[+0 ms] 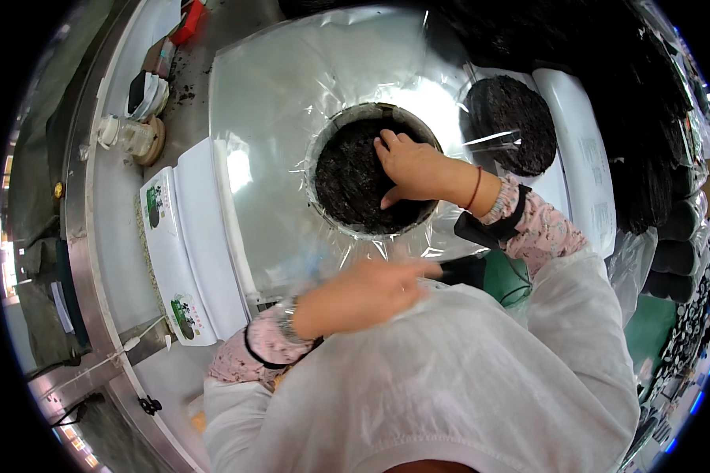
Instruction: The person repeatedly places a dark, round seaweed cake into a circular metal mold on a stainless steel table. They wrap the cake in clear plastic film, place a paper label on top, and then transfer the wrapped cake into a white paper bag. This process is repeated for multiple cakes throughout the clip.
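Note:
A round mould (pixel 325 127) sits within a clear plastic sheet (pixel 266 112), its wall lined with wrinkled film. Dark, fibrous material that looks like dried seaweed (pixel 346 177) fills the mould. My right hand (pixel 419 168) rests on the right side of this material, fingers spread and thumb apart, gripping nothing that shows. Blurred by motion, my left hand (pixel 358 298) is between the mould and my body, near the sheet's front edge. Its index finger points right; whether the other fingers hold anything is unclear. A round dark cake (pixel 512 133) lies to the right, partly behind the film.
Printed white packaging sheets (pixel 183 254) lie at the left, and a white printed roll or stack (pixel 577 154) at the right. A lidded jar (pixel 127 137) and a phone-like black object (pixel 136 91) stand at the far left. Dark material (pixel 621 118) is heaped high at the right.

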The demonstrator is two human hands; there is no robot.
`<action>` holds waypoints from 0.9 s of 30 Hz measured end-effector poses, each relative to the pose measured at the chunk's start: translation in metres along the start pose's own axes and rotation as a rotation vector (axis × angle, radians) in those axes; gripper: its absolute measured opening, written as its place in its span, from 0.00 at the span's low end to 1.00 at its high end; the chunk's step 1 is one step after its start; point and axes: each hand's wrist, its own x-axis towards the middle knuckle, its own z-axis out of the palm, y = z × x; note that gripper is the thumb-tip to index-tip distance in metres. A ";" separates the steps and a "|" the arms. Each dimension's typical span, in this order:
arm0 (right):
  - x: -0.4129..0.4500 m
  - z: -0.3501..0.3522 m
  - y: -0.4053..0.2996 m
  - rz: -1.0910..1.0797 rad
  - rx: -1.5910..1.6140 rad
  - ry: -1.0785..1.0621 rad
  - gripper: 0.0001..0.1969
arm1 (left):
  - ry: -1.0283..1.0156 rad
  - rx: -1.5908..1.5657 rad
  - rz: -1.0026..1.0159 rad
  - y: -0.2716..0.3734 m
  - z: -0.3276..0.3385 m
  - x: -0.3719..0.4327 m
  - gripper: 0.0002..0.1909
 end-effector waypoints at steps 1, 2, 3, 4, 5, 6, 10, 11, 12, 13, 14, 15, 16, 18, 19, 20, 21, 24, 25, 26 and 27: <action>-0.001 -0.011 0.002 0.015 -0.003 -0.031 0.54 | 0.234 -0.144 -0.149 0.015 -0.026 -0.002 0.22; 0.000 -0.019 0.000 0.049 -0.014 0.035 0.48 | 0.668 -0.145 -0.153 0.002 -0.041 0.002 0.21; 0.003 -0.017 -0.004 0.026 -0.017 0.146 0.47 | 1.102 -0.141 -0.152 -0.021 -0.057 0.008 0.20; 0.008 -0.007 -0.012 -0.017 -0.014 0.248 0.46 | 1.411 0.472 -0.172 -0.079 -0.080 0.013 0.18; 0.013 0.008 -0.019 -0.052 -0.008 0.348 0.45 | 1.485 0.515 -0.247 -0.104 -0.086 0.009 0.16; 0.016 0.031 -0.024 -0.078 -0.177 0.320 0.45 | 1.563 0.555 -0.331 -0.129 -0.091 0.003 0.15; 0.016 0.045 -0.019 -0.108 -0.159 0.377 0.46 | 1.284 -0.439 -0.425 -0.142 -0.080 -0.017 0.14; 0.014 0.045 -0.019 -0.110 -0.163 0.373 0.45 | 1.317 -0.377 -0.402 -0.152 -0.077 -0.025 0.14; 0.015 0.042 -0.022 -0.129 -0.171 0.369 0.45 | 1.277 -0.185 -0.552 -0.180 -0.073 -0.039 0.14; 0.018 0.038 -0.021 -0.130 -0.182 0.377 0.45 | 1.336 0.064 -0.502 -0.178 -0.083 -0.043 0.14; 0.020 0.037 -0.021 -0.131 -0.180 0.382 0.45 | 1.382 0.316 -0.448 -0.173 -0.091 -0.048 0.14; 0.019 0.036 -0.021 -0.127 -0.179 0.387 0.45 | 1.413 0.568 -0.383 -0.162 -0.101 -0.050 0.14; 0.016 0.040 -0.020 -0.111 -0.181 0.378 0.45 | 1.421 0.437 -0.300 -0.121 -0.115 -0.033 0.14; 0.016 0.040 -0.019 -0.111 -0.185 0.366 0.45 | 1.290 0.334 -0.220 -0.075 -0.139 -0.003 0.18; 0.016 0.039 -0.019 -0.111 -0.192 0.364 0.45 | 1.292 0.555 -0.182 -0.074 -0.139 0.026 0.21; 0.016 0.038 -0.020 -0.120 -0.191 0.370 0.45 | 1.287 0.782 -0.149 -0.076 -0.143 0.050 0.24; 0.016 0.038 -0.023 -0.134 -0.191 0.379 0.45 | 1.290 0.747 -0.221 -0.121 -0.146 0.070 0.27; 0.016 0.036 -0.023 -0.120 -0.185 0.359 0.45 | 0.941 0.351 -0.376 -0.159 -0.153 0.082 0.26; 0.016 0.036 -0.024 -0.109 -0.172 0.349 0.45 | 0.758 0.177 -0.418 -0.152 -0.150 0.076 0.24; 0.017 0.038 -0.021 -0.109 -0.182 0.359 0.45 | 0.879 0.238 -0.370 -0.142 -0.144 0.071 0.22; 0.017 0.038 -0.021 -0.106 -0.170 0.361 0.45 | 0.995 0.298 -0.329 -0.116 -0.137 0.064 0.20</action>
